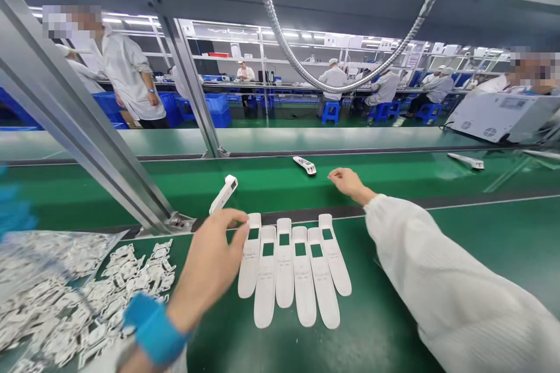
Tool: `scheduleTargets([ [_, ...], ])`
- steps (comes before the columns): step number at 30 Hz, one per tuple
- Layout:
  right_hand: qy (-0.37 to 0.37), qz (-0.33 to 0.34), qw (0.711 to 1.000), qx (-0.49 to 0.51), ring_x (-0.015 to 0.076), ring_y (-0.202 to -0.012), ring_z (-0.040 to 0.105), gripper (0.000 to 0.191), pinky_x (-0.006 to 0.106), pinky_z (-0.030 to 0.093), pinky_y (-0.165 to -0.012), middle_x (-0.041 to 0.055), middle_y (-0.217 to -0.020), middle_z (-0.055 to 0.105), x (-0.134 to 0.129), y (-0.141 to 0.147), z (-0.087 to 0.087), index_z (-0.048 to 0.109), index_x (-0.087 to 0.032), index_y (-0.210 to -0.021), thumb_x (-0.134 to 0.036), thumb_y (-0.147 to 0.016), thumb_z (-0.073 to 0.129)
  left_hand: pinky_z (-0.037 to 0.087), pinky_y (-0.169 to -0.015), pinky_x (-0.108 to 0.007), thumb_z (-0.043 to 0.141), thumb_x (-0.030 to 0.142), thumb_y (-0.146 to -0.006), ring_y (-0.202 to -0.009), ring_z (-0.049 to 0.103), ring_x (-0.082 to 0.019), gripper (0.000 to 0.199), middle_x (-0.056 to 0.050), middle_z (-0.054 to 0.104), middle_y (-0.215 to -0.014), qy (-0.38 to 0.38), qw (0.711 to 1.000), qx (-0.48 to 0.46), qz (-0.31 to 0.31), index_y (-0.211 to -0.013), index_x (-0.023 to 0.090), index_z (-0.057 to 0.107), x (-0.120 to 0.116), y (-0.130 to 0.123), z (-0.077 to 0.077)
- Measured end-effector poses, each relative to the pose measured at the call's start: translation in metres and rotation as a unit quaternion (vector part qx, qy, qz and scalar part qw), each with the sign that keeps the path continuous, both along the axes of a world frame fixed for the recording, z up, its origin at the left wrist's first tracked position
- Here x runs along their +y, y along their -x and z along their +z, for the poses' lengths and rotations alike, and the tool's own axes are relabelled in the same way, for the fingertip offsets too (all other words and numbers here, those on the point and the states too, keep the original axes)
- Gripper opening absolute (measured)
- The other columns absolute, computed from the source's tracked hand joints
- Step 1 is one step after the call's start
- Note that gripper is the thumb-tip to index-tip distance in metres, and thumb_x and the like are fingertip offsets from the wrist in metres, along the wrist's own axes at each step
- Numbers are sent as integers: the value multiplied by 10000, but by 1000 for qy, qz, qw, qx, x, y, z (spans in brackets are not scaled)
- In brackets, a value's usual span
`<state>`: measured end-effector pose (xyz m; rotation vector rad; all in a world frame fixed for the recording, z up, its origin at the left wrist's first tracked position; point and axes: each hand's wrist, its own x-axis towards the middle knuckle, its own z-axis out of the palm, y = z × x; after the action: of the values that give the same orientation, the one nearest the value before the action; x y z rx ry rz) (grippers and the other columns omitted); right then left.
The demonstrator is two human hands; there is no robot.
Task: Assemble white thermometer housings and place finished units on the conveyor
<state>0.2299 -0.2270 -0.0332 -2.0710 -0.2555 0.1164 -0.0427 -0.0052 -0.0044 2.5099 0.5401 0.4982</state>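
Several long white plastic covers (pixel 284 280), each with a square window near the top, lie side by side on the green bench. My left hand (pixel 214 259), with a blue band at the wrist, has its thumb and index finger closed at the top left edge of the leftmost cover (pixel 248 268). Over the green belt is my right hand (pixel 349 182), its fingers curled together; whatever they hold, if anything, is hidden. Just left of it a white handheld device (pixel 305 165) lies on the belt. Another white device (pixel 224 193) rests beyond my left hand.
Many small white plastic parts (pixel 126 280) and a clear bag (pixel 52 250) cover the bench at left. A metal post (pixel 91 111) rises there. A flexible metal hose (pixel 301 73) hangs overhead. Further right on the belt lies another white device (pixel 467 161). Blurred blue shows at far left.
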Motion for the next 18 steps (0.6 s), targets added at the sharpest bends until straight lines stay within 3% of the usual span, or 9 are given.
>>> scheduleTargets([
  [4, 48, -1, 998, -30, 261, -1212, 537, 245, 491, 360, -1070, 119, -1218, 633, 74, -32, -12, 618, -132, -1090, -208, -859, 652, 523, -845, -436, 476, 516, -893, -1083, 597, -283, 316, -60, 638, -1185, 82, 994, -68, 39, -1063, 282, 605, -35, 28, -28],
  [8, 55, 58, 996, -28, 240, -1065, 600, 300, 454, 438, -994, 128, -1130, 654, 106, -34, -3, 585, -129, -1111, -199, -839, 691, 498, -899, -469, 445, 513, -911, -1113, 568, -288, 293, -56, 622, -1188, 76, 994, -75, 38, -1015, 288, 602, -39, 32, -45],
  [11, 20, 137, 990, -30, 167, -905, 640, 292, 361, 515, -878, 67, -1071, 667, 97, -22, 32, 564, -195, -1159, -239, -884, 652, 489, -913, -455, 440, 508, -929, -1122, 555, -275, 296, -38, 610, -1209, 70, 995, -64, 37, -1077, 293, 579, -34, 35, -37],
  [13, -17, 235, 971, -29, 136, -815, 647, 249, 338, 546, -812, 21, -1007, 660, 78, -5, 64, 583, -237, -1147, -291, -908, 626, 473, -948, -443, 441, 494, -939, -1181, 530, -272, 304, -44, 584, -1263, 34, 995, -82, 40, -1115, 283, 569, -33, 36, -25],
  [16, -48, 421, 905, -22, 138, -768, 631, 249, 351, 561, -779, 14, -930, 650, 39, 41, 103, 643, -241, -1093, -372, -882, 661, 349, -1113, -462, 462, 450, -944, -1360, 398, -280, 361, -66, 483, -1419, -56, 987, -147, 27, -1236, 250, 533, -40, 33, -5],
  [18, -56, 488, 871, 1, 139, -781, 615, 278, 348, 555, -785, 21, -937, 652, 12, 79, 112, 656, -235, -1096, -411, -880, 661, 312, -1136, -455, 488, 439, -938, -1376, 383, -277, 441, -63, 460, -1456, -52, 986, -156, -15, -1337, 252, 479, -51, 28, 6],
])
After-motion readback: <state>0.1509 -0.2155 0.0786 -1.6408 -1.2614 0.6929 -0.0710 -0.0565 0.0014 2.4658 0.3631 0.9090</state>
